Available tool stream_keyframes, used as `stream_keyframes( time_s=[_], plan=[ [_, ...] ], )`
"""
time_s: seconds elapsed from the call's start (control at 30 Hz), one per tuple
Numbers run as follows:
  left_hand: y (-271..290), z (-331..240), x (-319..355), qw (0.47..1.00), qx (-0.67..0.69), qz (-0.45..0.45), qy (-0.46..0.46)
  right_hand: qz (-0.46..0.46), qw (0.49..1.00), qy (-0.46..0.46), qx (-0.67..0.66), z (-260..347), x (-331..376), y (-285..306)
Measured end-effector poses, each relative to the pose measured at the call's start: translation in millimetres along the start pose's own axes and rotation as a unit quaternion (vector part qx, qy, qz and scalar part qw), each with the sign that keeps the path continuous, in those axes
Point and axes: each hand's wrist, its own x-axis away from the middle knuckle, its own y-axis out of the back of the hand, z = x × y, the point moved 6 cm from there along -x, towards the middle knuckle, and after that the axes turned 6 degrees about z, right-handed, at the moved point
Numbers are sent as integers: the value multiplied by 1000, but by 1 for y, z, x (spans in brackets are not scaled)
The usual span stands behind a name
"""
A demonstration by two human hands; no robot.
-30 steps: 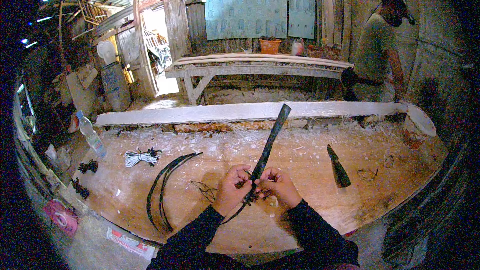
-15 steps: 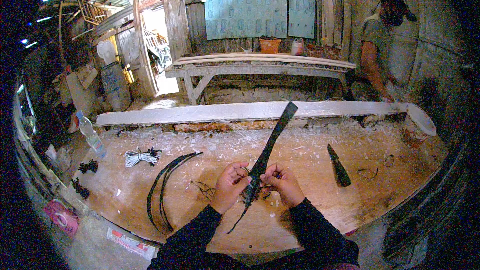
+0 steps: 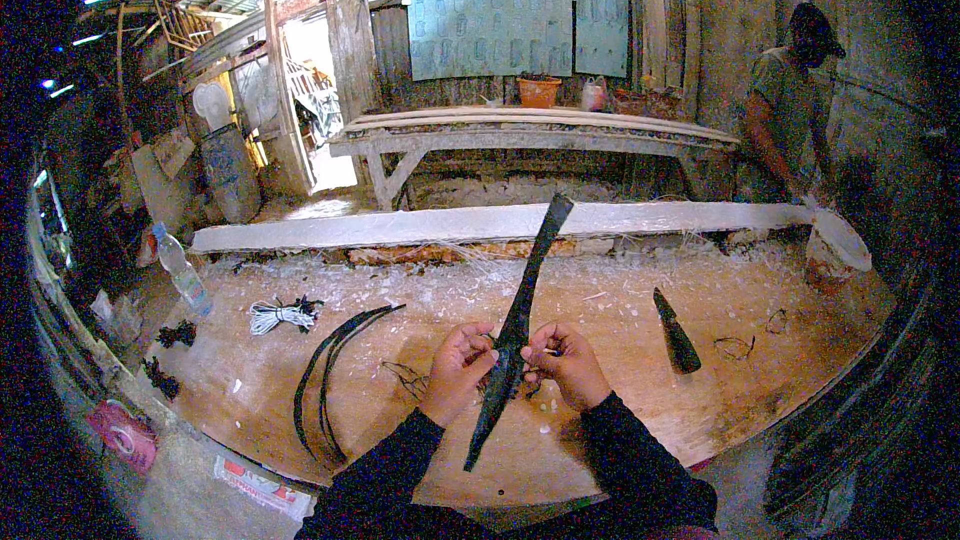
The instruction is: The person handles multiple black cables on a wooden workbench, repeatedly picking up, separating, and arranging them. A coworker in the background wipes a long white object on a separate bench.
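Note:
A long black flat strip (image 3: 540, 250) stands slanted between my hands over the wooden table, narrow at its middle. It widens at my fingers, then tapers toward me. My left hand (image 3: 460, 370) is closed, thumb and fingers pinching the strip's left edge. Its right edge lies at the closed fingertips of my right hand (image 3: 568, 365); a small dark bit shows among those fingers, too small to name. Thin dark ties lie partly hidden behind both hands. Left of them rest curved black strips (image 3: 318, 380); to the right lies a black tapered piece (image 3: 677, 335).
A white beam (image 3: 480, 224) runs along the table's far side. A bucket (image 3: 838, 240) stands far right, beside a person (image 3: 790, 110) bending over it. At left are a plastic bottle (image 3: 180, 270), a white cord bundle (image 3: 283, 315) and dark bundles (image 3: 176, 332). Behind is a bench (image 3: 520, 135).
The black strip has turned more upright, its far end moving left; its near end now shows broader. My hands stay nearly in place. The person at far right has moved right, toward the bucket.

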Motion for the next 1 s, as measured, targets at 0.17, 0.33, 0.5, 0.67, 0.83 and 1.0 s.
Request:
stream_keyframes(
  time_s=[0.17, 0.33, 0.5, 0.67, 0.83, 1.0],
  plan=[
    [-1, -4, 2, 996, -80, -13, -47, -25, 991, 88, 100, -3, -4, 5],
    [1, 0, 2, 996, -78, -23, -47, -25, 984, 113, 133, -2, -5, -3],
    [4, 5, 1, 995, -89, -35, -27, 37, 997, -35, 63, -7, 1, -15],
    [5, 5, 0, 998, 50, -36, 17, 54, 997, -47, -3, -6, 1, -14],
    [0, 6, 1, 985, 147, -17, 87, 44, 998, -39, -7, -8, 0, -10],
    [-8, 8, 2, 995, 46, 43, 73, 32, 999, -35, 2, -6, 2, -8]
  ],
)
